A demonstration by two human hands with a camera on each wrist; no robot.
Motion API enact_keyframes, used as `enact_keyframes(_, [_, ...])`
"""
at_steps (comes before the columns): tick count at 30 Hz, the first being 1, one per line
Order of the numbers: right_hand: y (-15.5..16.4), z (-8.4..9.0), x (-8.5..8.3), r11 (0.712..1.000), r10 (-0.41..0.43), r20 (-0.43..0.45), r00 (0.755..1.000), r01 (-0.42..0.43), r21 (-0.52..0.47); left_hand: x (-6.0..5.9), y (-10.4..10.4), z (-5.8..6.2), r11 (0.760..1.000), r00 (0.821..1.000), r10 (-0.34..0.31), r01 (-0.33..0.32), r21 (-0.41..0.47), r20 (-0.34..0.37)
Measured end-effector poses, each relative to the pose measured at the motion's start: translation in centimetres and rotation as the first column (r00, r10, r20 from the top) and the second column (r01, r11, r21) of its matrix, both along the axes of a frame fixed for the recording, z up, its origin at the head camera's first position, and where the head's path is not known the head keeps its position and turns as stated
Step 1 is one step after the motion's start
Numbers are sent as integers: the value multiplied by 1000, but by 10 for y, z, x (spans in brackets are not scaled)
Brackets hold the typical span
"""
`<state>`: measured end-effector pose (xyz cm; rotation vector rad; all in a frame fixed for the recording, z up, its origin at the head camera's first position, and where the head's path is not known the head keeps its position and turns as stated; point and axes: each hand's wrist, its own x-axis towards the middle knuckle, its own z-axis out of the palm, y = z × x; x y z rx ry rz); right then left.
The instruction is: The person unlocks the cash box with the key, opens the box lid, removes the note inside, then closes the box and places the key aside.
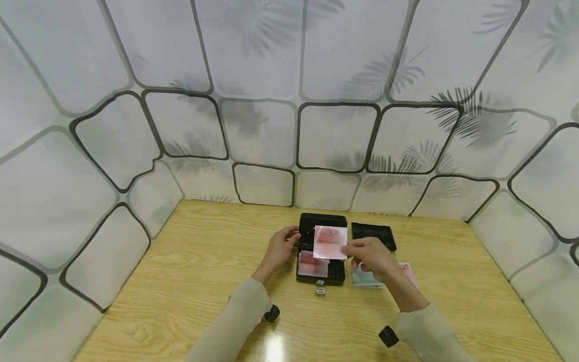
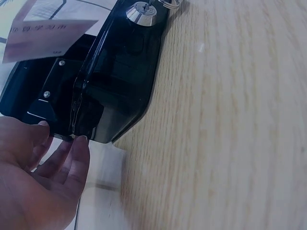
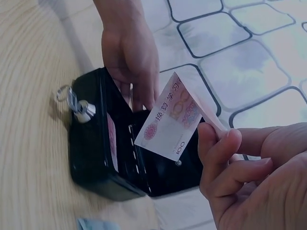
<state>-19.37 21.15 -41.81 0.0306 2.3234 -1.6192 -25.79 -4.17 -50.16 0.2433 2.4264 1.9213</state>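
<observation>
Cash box: black metal box, lid raised, sitting at the centre of the head view on the wooden table; in the left wrist view its dark side wall fills the upper left.
Lock: silver cylinder with a key and ring hanging from the front wall of the box, at the lower edge of the box in the head view and at the left of the box in the right wrist view.
Left hand: left hand rests against the left side of the box, fingertips touching the corner by the lid hinge; fingers fairly straight, not wrapped round anything.
Right hand: right hand pinches a pink banknote between thumb and forefinger by its right edge.
Banknote: held in the air above the open box, tilted, its printed face towards the head camera; it does not touch the box.
Inside the box: another pink note lies flat in the front compartment.
Right of the box: a black tray lies on the table just beside the lid, and a small pile of notes, greenish and pink, lies under the right hand.
Sleeves: pale sleeves at the lower edge of the head view.
</observation>
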Motion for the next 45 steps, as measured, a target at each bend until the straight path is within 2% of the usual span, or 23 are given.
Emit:
enact_keyframes(6, [16, 4, 3, 999, -8, 2, 1000, 8, 34, 0, 0, -2, 1000, 1000, -1, 0, -22, -13])
enact_keyframes(20, [58, 11, 11, 999, 28, -21, 999, -29, -15, -1, 0, -2, 1000, 1000, 7, -7, -23, -11])
enact_keyframes(27, [83, 18, 15, 999, 33, -32, 999, -31, 38, -1, 1, 0, 1000, 1000, 11, -11, -24, -8])
enact_keyframes(38, [111, 25, 26, 997, 63, -39, 997, -62, 43, 0, 1, 0, 1000, 1000, 13, -13, -21, 4])
enact_keyframes(45, [132, 26, 34, 998, 35, -19, 999, -34, 56, -1, 0, -2, 1000, 1000, 5, -6, -21, -7])
